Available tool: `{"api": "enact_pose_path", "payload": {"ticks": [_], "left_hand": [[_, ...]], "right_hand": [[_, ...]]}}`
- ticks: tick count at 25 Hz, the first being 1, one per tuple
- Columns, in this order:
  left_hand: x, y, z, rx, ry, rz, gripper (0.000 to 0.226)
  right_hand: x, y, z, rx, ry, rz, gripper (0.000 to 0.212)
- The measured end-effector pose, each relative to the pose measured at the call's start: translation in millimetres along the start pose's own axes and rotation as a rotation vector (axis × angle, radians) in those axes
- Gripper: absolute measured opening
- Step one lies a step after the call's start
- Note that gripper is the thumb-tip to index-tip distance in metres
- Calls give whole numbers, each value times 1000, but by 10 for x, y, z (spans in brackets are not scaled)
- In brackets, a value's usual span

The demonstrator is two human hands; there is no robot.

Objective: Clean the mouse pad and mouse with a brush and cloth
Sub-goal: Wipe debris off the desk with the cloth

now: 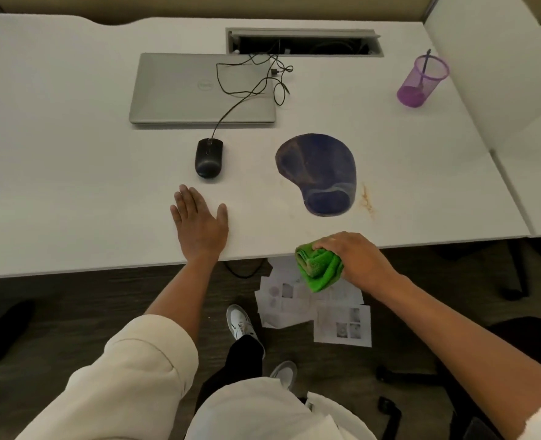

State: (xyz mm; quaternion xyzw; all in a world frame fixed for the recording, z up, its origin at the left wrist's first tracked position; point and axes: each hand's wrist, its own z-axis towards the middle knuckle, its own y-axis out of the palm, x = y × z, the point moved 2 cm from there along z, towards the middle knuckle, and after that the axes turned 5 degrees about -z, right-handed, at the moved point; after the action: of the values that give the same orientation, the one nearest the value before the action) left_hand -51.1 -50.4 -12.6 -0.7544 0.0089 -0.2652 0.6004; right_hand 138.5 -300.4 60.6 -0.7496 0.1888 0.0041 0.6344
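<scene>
A dusty blue mouse pad with a wrist rest lies on the white desk, right of centre. A black wired mouse sits to its left, in front of the laptop. My left hand rests flat on the desk just below the mouse, fingers straight. My right hand grips a bunched green cloth at the desk's front edge, below the mouse pad. A thin brush-like stick stands in the purple cup.
A shut silver laptop lies at the back with the mouse cable looped over it. A purple mesh cup stands far right. A brown stain marks the desk beside the pad. Papers lie on the floor.
</scene>
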Motion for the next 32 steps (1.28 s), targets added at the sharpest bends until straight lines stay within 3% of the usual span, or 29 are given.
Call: {"api": "enact_pose_path", "payload": {"ticks": [3,6,9,13,17,21,23,32], "left_hand": [[28,23,-51,-6,4,-15,80],[68,43,-98,1,11,-34,77],[161,75,-111,-34,101,-43,74],[449,235,-163,-74,216,-39,72],[480,309,-156,-38,195,-37,70],[464,341,-146,-22,192,-37,70],[469,339,-150,-22,188,-23,70],[476,309,-164,-40,185,-25,70]], "right_hand": [[244,-144,-179,30,105,21,43],[439,-254,-184,161,256,123,57],[622,-388,-48,309,336,247,54],[1116,-629,228,478,510,127,47],[1557,-821,665,413,601,21,49],[1691,-723,968,229,569,-4,41],[1655,-576,957,169,555,-77,48],[1306,-202,230,176,489,-315,57]]}}
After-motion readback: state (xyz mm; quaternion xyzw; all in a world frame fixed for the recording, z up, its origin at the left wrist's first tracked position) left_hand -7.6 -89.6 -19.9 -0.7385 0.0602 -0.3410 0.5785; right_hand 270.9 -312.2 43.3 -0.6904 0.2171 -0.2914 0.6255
